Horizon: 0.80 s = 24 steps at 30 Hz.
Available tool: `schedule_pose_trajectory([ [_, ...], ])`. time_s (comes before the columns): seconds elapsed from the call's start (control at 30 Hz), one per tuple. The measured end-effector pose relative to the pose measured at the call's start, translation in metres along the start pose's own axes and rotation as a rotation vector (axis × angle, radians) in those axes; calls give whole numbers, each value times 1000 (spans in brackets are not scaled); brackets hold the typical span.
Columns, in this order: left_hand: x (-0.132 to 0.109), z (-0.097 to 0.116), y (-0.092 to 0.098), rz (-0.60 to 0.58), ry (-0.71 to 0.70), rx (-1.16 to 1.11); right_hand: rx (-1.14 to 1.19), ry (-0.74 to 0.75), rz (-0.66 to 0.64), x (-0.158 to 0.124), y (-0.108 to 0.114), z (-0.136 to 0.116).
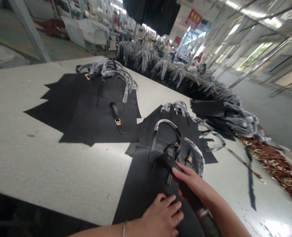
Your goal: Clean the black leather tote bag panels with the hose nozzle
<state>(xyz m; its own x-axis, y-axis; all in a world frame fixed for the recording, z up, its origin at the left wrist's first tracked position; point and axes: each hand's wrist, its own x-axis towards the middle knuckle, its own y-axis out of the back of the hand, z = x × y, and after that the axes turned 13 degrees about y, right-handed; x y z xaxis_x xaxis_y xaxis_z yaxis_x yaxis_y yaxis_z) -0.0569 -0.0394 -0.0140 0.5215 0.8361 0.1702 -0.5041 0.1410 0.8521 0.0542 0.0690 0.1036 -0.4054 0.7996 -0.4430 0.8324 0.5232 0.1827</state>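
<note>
My left hand (162, 217) lies flat, fingers spread, on a black leather bag panel (138, 194) at the near edge of the white table (37, 158). In my right hand (194, 184) is a dark rod-like tool (183, 184), gripped so that its tip points toward the strap and gold buckle (189, 159) of that bag. The bag's handles (185, 144) are wrapped in clear plastic. Under it lies a stack of similar black bag panels (175, 128).
A second stack of black bags (96, 112) with wrapped handles lies at the table's middle left. A long row of more wrapped-handle bags (210, 102) runs along the far right edge. A pile of brown and gold chain straps (277, 168) lies at the right.
</note>
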Motion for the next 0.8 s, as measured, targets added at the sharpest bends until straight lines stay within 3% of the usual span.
schedule_pose_trajectory([
  [0.1,2,0,0,-12,2,-19,41,-86,-77,-12,0,9],
  [0.2,3,1,0,-43,23,-29,37,-44,-63,-2,-13,12],
  [0.33,3,3,-1,-103,29,-63,10,122,118,20,-15,5],
  [0.47,13,5,3,-183,98,-94,4,198,298,-4,18,8],
  [0.53,30,4,9,-190,219,-117,-5,176,353,-32,35,24],
  [0.63,71,-4,23,-83,376,-169,-72,129,438,-72,43,66],
  [0.8,147,-31,41,65,523,-100,-65,119,636,-98,19,143],
])
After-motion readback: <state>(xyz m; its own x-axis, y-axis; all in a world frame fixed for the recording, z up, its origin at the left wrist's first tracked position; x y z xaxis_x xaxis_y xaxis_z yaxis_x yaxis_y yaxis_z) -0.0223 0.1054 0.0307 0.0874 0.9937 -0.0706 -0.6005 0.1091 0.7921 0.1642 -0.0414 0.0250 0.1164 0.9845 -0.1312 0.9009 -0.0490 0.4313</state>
